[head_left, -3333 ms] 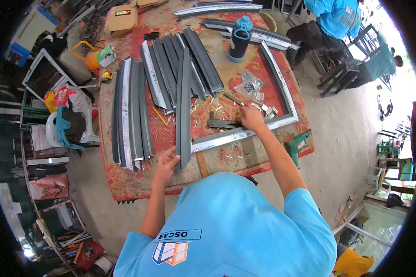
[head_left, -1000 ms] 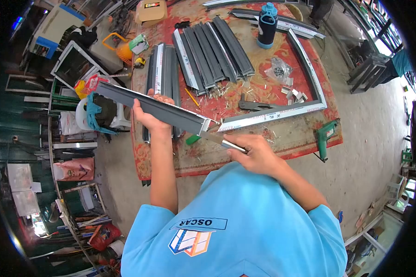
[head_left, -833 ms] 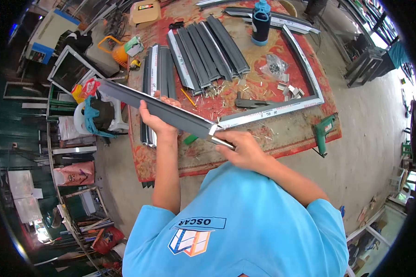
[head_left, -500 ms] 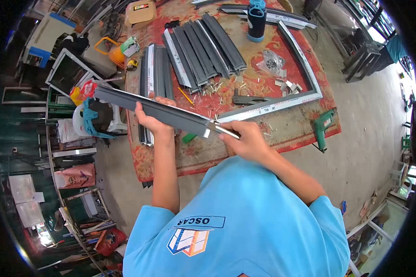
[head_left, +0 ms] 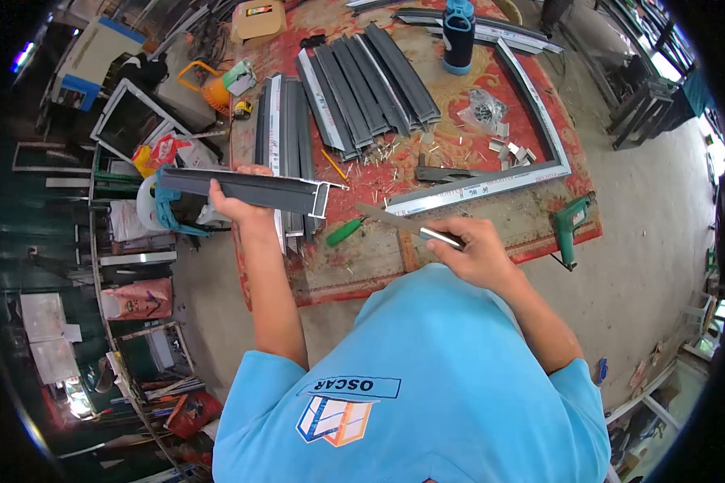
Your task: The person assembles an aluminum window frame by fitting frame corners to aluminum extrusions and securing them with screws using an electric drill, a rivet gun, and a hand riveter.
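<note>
My left hand [head_left: 243,205] is wrapped round a dark grey metal profile [head_left: 286,193], held up over the table's left front part. Its cut, hollow end points right, and a pale strip runs along its upper edge. In my right hand [head_left: 477,248] is a flat file [head_left: 396,220], gripped by its handle, the narrow blade pointing left toward the profile. A gap lies between blade tip and profile end. Below that gap, a green-handled screwdriver [head_left: 345,232] lies on the table.
Several grey profiles [head_left: 362,88] lie side by side on the red-patterned table [head_left: 499,233]. An L-shaped frame [head_left: 479,189], metal corner pieces [head_left: 511,151], a bottle [head_left: 458,40] and a green power drill [head_left: 572,229] are on the right. A pencil [head_left: 335,164] lies mid-table among scattered slivers.
The file has come away from the profile's end, moving right and slightly down with my right hand. The profile has shifted left, its end turned more toward me.
</note>
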`<state>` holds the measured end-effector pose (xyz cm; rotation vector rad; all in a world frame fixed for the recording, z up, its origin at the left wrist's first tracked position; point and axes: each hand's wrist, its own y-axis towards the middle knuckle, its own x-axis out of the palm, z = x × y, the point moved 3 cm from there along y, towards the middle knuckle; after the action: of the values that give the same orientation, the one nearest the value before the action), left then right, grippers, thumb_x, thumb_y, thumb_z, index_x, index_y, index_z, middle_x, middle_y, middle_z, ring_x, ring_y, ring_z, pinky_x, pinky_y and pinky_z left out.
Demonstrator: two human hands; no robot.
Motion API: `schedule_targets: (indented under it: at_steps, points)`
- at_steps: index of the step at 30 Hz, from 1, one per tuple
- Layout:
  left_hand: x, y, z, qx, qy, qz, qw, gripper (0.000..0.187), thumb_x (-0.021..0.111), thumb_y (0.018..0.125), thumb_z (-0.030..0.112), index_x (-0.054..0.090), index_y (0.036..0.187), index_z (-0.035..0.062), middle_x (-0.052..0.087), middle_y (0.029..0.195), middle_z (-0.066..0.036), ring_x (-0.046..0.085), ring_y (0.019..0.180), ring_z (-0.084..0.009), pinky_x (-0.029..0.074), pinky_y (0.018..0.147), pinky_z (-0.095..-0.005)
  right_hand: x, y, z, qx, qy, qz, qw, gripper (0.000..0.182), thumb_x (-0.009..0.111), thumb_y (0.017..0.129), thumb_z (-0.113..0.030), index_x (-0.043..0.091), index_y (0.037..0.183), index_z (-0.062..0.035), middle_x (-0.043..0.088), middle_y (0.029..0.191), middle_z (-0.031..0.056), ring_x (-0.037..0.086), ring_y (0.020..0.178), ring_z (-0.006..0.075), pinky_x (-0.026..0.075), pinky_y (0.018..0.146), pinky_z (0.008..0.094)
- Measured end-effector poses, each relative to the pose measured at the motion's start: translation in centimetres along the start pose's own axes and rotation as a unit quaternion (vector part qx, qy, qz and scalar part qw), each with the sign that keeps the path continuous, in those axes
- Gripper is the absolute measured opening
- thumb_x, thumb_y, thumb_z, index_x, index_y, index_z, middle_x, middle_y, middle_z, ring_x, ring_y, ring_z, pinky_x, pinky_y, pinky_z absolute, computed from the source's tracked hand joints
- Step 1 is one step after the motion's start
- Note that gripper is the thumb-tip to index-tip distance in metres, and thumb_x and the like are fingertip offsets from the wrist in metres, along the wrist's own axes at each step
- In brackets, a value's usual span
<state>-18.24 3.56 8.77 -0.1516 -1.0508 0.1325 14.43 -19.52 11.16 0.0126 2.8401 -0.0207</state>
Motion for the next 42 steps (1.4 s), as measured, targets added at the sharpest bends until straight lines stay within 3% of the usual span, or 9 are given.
schedule_targets:
  at_steps: [4, 6, 10, 12, 31, 33, 35, 39, 42]
  points:
    - [0.1, -2.1, -3.7, -0.071, -0.015, -0.004, 0.997, 0.057, 0.045, 0.086, 0.055, 0.062, 0.095, 0.0011, 0.059, 0.075, -0.008, 0.053, 0.072, -0.024, 0.045, 0.065, -0.038, 2.1, 1.0, -0.3, -0.075, -0.008, 0.004, 0.997, 0.025, 0.069, 0.083, -0.015, 0.07, 0.103, -0.0001, 0.071, 0.092, 0.0181, 0.068, 0.083, 0.0361, 0.053, 0.074, 0.0432]
    - [0.2, -3.0, -6.1, -0.075, 0.003, -0.026, 0.997, 0.057, 0.045, 0.086, 0.055, 0.062, 0.095, 0.0013, 0.059, 0.075, -0.008, 0.054, 0.071, -0.0236, 0.045, 0.064, -0.0375, 2.9, 1.4, -1.0, -0.143, -0.037, 0.007, 0.989, 0.026, 0.072, 0.083, -0.013, 0.07, 0.104, 0.0021, 0.07, 0.086, 0.0186, 0.069, 0.071, 0.0301, 0.053, 0.065, 0.0368]
    - [-0.3, -1.9, -6.0, -0.062, -0.013, -0.019, 0.998, 0.054, 0.045, 0.086, 0.053, 0.061, 0.096, 0.0025, 0.059, 0.074, -0.009, 0.054, 0.069, -0.0226, 0.046, 0.063, -0.0368, 1.6, 0.4, -1.8, -0.136, -0.063, 0.006, 0.989, 0.026, 0.072, 0.083, -0.013, 0.069, 0.103, 0.0021, 0.07, 0.086, 0.0189, 0.068, 0.072, 0.0331, 0.053, 0.066, 0.0374]
    - [-0.6, -2.9, -6.5, -0.056, -0.025, -0.001, 0.998, 0.053, 0.046, 0.086, 0.052, 0.061, 0.096, 0.003, 0.058, 0.074, -0.009, 0.054, 0.069, -0.0226, 0.046, 0.063, -0.0367, 1.0, 0.6, -1.7, -0.039, -0.038, -0.02, 0.998, 0.024, 0.068, 0.084, -0.015, 0.07, 0.103, -0.0002, 0.068, 0.084, 0.0196, 0.066, 0.079, 0.038, 0.052, 0.071, 0.0445]
    - [-0.6, -3.5, -9.2, -0.094, 0.018, 0.031, 0.995, 0.047, 0.045, 0.086, 0.05, 0.057, 0.094, 0.0051, 0.056, 0.071, -0.008, 0.052, 0.068, -0.0232, 0.045, 0.065, -0.0367, 0.0, 2.5, 0.0, -0.079, -0.06, 0.001, 0.995, 0.025, 0.071, 0.082, -0.018, 0.071, 0.099, 0.0001, 0.067, 0.08, 0.0214, 0.065, 0.073, 0.0372, 0.051, 0.067, 0.0426]
    - [-1.2, -2.0, -7.9, -0.096, 0.012, 0.001, 0.995, 0.049, 0.046, 0.085, 0.051, 0.056, 0.096, 0.0039, 0.057, 0.075, -0.009, 0.054, 0.072, -0.024, 0.047, 0.067, -0.0383, 0.3, 2.2, -1.0, -0.084, -0.031, -0.007, 0.996, 0.023, 0.072, 0.082, -0.013, 0.071, 0.1, 0.0016, 0.069, 0.08, 0.02, 0.065, 0.065, 0.0312, 0.05, 0.061, 0.0376]
    - [-2.6, -0.1, -4.7, -0.095, -0.038, 0.117, 0.988, 0.051, 0.046, 0.085, 0.049, 0.056, 0.101, 0.0011, 0.057, 0.082, -0.01, 0.054, 0.074, -0.0252, 0.048, 0.07, -0.0423, -1.9, 0.6, -2.5, -0.108, -0.017, -0.023, 0.994, 0.022, 0.072, 0.083, -0.011, 0.071, 0.1, 0.0023, 0.07, 0.078, 0.0157, 0.066, 0.066, 0.0211, 0.05, 0.061, 0.0335]
    - [-3.8, 1.3, 0.8, 0.008, 0.106, 0.195, 0.975, 0.05, 0.04, 0.091, 0.039, 0.054, 0.118, -0.0008, 0.059, 0.121, -0.023, 0.055, 0.115, -0.0427, 0.039, 0.103, -0.0643, -5.0, -0.7, -2.4, -0.057, 0.022, 0.078, 0.995, 0.022, 0.072, 0.083, -0.008, 0.07, 0.102, 0.0019, 0.066, 0.071, 0.0094, 0.06, 0.061, 0.0127, 0.046, 0.056, 0.0301]
    - [-5.8, 2.1, 3.3, -0.052, 0.043, 0.179, 0.982, 0.044, 0.039, 0.093, 0.036, 0.057, 0.116, 0.0013, 0.061, 0.119, -0.021, 0.057, 0.112, -0.0404, 0.042, 0.098, -0.0622, -4.3, -0.5, -1.9, -0.031, 0.055, 0.104, 0.993, 0.021, 0.072, 0.085, -0.009, 0.07, 0.102, 0.0024, 0.062, 0.068, 0.0072, 0.052, 0.059, 0.0076, 0.042, 0.053, 0.0261]
